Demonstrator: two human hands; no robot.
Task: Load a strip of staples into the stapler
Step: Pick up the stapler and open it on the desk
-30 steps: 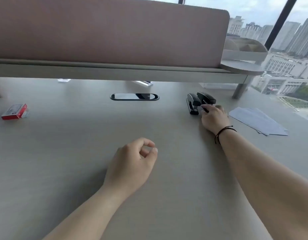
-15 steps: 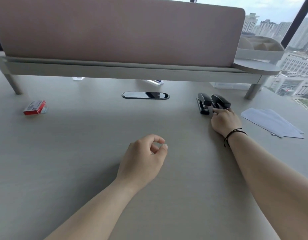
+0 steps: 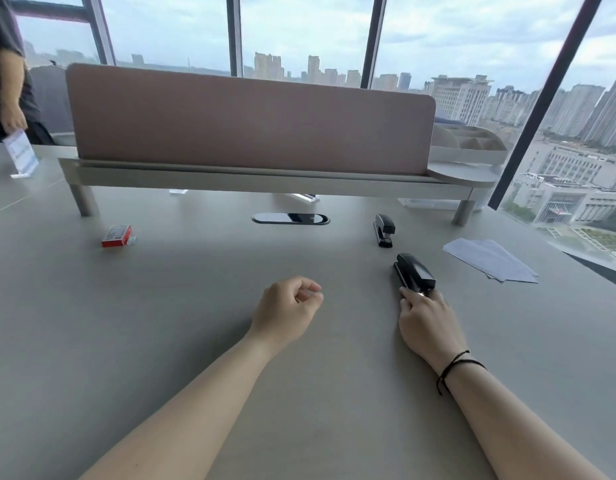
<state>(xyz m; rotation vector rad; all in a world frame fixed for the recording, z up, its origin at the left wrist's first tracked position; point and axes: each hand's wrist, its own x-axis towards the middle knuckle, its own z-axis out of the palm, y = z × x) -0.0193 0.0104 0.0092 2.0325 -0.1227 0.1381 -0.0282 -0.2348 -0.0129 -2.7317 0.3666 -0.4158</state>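
Note:
A black stapler [image 3: 414, 272] lies on the grey desk right of centre, and my right hand [image 3: 424, 318] grips its near end with the fingertips. A second black stapler [image 3: 384, 229] lies farther back, apart from it. My left hand [image 3: 288, 309] rests on the desk in a loose fist with nothing in it. A red staple box [image 3: 116, 235] sits far to the left, with a small pale piece at its right end.
A pink divider screen on a raised shelf [image 3: 251, 133] runs across the back. A dark cable slot [image 3: 290, 218] lies in the desk. Several paper sheets [image 3: 490, 259] lie at the right. A person [image 3: 8, 81] stands at the far left beside a sign holder [image 3: 21, 154].
My right hand has pulled one stapler toward me, away from the other one. The camera has tilted up, showing the windows. My left hand stays put.

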